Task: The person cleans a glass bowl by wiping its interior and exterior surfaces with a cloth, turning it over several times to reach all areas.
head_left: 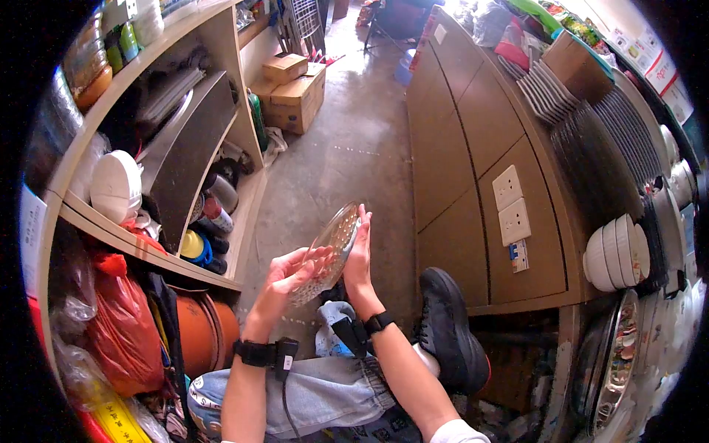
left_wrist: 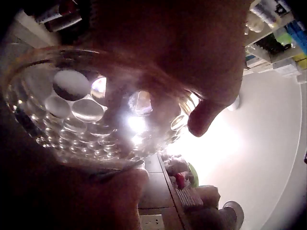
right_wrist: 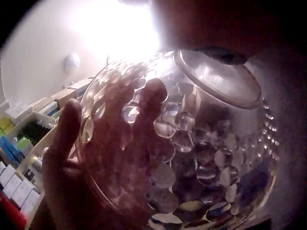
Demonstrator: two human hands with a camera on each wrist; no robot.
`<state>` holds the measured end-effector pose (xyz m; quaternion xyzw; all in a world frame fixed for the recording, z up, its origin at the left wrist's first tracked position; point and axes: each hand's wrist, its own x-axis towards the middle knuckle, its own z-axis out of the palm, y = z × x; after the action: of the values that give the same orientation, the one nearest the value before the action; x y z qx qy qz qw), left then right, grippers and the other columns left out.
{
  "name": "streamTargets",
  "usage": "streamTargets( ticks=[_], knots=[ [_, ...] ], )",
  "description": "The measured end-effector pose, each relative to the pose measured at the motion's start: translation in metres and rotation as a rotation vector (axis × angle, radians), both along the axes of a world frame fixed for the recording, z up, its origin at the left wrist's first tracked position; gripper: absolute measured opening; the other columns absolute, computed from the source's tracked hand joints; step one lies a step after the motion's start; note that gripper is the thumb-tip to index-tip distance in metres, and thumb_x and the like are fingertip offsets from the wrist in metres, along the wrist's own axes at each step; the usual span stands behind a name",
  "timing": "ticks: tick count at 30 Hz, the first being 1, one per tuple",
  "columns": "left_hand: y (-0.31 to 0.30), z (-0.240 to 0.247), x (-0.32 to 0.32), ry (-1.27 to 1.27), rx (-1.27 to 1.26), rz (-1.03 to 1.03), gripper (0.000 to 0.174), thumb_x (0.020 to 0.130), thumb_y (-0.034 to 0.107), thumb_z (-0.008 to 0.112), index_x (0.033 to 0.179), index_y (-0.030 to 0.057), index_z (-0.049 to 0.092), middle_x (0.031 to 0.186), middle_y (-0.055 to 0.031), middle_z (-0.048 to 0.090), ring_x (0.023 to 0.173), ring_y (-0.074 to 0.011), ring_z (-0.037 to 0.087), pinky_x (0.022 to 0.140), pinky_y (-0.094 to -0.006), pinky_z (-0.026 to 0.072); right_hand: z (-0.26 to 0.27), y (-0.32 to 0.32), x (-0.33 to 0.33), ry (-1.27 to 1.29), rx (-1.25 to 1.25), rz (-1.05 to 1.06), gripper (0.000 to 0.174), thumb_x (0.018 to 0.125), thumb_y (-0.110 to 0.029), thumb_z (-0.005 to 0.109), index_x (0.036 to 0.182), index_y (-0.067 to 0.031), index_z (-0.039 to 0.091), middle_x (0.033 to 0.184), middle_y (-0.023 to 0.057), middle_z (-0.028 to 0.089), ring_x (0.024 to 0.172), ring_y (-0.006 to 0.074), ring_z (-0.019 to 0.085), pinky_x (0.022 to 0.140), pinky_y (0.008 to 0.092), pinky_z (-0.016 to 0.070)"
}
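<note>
A clear glass bowl [head_left: 336, 244] with round raised dimples is held tilted on its side between both hands, above the floor in front of the lap. My left hand [head_left: 284, 277] grips it at the open side. Through the glass its fingers [right_wrist: 151, 110] show behind the dimpled wall, with the thumb beside the rim. My right hand [head_left: 359, 258] holds the bowl from the outside, by its round foot [right_wrist: 218, 79]. A thin greyish edge shows between this hand and the foot; I cannot tell what it is. The right fingers are partly hidden behind the bowl.
Shelves [head_left: 148, 244] with pans and bags stand at the left. At the right runs a brown counter [head_left: 465, 170] carrying stacked plates [head_left: 598, 155] and white bowls [head_left: 617, 255]. Cardboard boxes [head_left: 295, 96] sit farther back on the grey floor. A black shoe [head_left: 450, 332] stands by the counter.
</note>
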<state>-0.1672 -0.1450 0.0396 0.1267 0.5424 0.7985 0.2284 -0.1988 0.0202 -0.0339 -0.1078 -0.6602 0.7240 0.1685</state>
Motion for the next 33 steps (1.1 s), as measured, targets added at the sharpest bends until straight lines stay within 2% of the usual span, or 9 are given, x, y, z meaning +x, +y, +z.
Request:
streamTargets(
  ticks=[7,15,24,27,28,29,30,32,33],
  knots=[
    [-0.001,0.002,0.003,-0.015,0.091,0.042,0.053,0.095,0.029,0.065,0.133,-0.0068,0.056,0.130,-0.0185,0.064,0.118,-0.0259,0.064,0.103,-0.0381,0.0491,-0.008,0.003,-0.004,-0.044,-0.350,0.058,0.071,0.108,-0.055,0.019,0.158,-0.0045,0.026,0.164,0.0162,0.021,0.151,0.0274,0.021,0.123,0.0386,0.0161],
    [-0.003,0.005,0.004,-0.017,0.095,0.094,0.068,0.089,0.043,0.068,0.135,-0.0053,0.056,0.127,-0.0211,0.067,0.108,-0.0246,0.068,0.098,-0.0369,0.0507,-0.015,0.003,-0.001,-0.069,-0.464,0.106,0.072,0.108,-0.056,0.019,0.158,-0.0044,0.024,0.162,0.0114,0.030,0.146,0.0238,0.032,0.121,0.0367,0.0239],
    [-0.003,0.002,0.003,0.028,0.053,0.144,0.066,0.093,0.045,0.066,0.134,-0.0055,0.055,0.129,-0.0195,0.066,0.108,-0.0248,0.068,0.090,-0.0334,0.0513,-0.006,-0.015,0.011,-0.298,-0.610,0.158,0.068,0.107,-0.057,0.019,0.160,-0.0151,0.025,0.155,0.0063,0.041,0.139,0.0244,0.042,0.116,0.0385,0.0325],
    [-0.001,0.005,0.005,0.054,0.063,0.174,0.065,0.094,0.043,0.066,0.135,-0.0060,0.055,0.134,-0.0194,0.062,0.115,-0.0266,0.065,0.094,-0.0349,0.0508,-0.004,-0.021,0.016,-0.355,-0.690,0.222,0.068,0.107,-0.058,0.019,0.159,-0.0163,0.026,0.155,0.0059,0.042,0.139,0.0245,0.042,0.115,0.0393,0.0329],
    [0.000,0.005,0.005,0.076,0.099,0.176,0.060,0.097,0.038,0.064,0.136,-0.0072,0.053,0.135,-0.0175,0.061,0.119,-0.0241,0.063,0.100,-0.0347,0.0479,-0.003,-0.022,0.018,-0.388,-0.742,0.254,0.067,0.107,-0.058,0.019,0.159,-0.0165,0.026,0.154,0.0061,0.043,0.139,0.0242,0.042,0.115,0.0395,0.0330],
    [0.001,0.005,0.006,0.098,0.133,0.180,0.056,0.099,0.032,0.063,0.137,-0.0083,0.052,0.137,-0.0156,0.060,0.122,-0.0216,0.060,0.106,-0.0344,0.0449,-0.003,-0.022,0.019,-0.354,-0.746,0.333,0.071,0.106,-0.059,0.019,0.161,-0.0141,0.019,0.162,0.0077,0.030,0.148,0.0245,0.029,0.120,0.0385,0.0241],
    [0.000,0.006,0.006,0.098,0.131,0.183,0.056,0.099,0.032,0.063,0.137,-0.0083,0.052,0.137,-0.0156,0.060,0.122,-0.0216,0.060,0.106,-0.0344,0.0449,0.002,-0.025,0.021,-0.355,-0.748,0.337,0.071,0.106,-0.059,0.019,0.161,-0.0141,0.019,0.162,0.0077,0.030,0.148,0.0245,0.029,0.120,0.0385,0.0241],
    [0.001,0.005,0.005,0.097,0.109,0.263,0.057,0.099,0.033,0.064,0.137,-0.0076,0.053,0.137,-0.0146,0.061,0.123,-0.0199,0.059,0.106,-0.0327,0.0444,0.021,-0.036,0.027,-0.342,-0.567,0.330,0.074,0.104,-0.065,0.020,0.151,-0.0111,0.041,0.145,0.0066,0.052,0.132,0.0221,0.049,0.115,0.0366,0.0344],
    [0.000,0.004,0.005,0.096,0.106,0.265,0.057,0.099,0.033,0.064,0.137,-0.0076,0.053,0.137,-0.0146,0.061,0.123,-0.0199,0.059,0.106,-0.0327,0.0444,0.024,-0.044,0.028,-0.229,-0.583,0.293,0.074,0.104,-0.064,0.023,0.159,-0.0150,0.025,0.154,0.0055,0.041,0.139,0.0209,0.040,0.118,0.0347,0.0290]
  ],
)
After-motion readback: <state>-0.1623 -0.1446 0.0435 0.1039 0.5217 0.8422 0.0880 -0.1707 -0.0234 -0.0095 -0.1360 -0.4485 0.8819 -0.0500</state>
